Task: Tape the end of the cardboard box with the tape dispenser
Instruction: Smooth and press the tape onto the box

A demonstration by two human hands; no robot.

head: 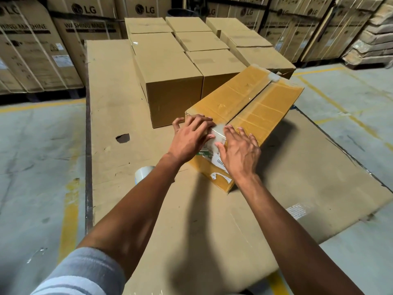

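Yellow-brown cardboard box [244, 116] lies right of centre frame, angled, on flat cardboard sheeting [131, 145] that serves as worktop. Clear tape strip [219, 134] wraps over its near top edge at the centre seam. Left hand [191, 137] and right hand [238, 150] lie flat either side of the strip, fingers [230, 129] spread and pressing, not clamped on anything. Tape roll [143, 173] sits lower left of the box, partly behind the left forearm; dispenser body not discernible. Judgement: box stiff at corners, flaps flex near seam, probably light; best steadied at near corners. Plain boxes [170, 67] stacked behind, upper centre.
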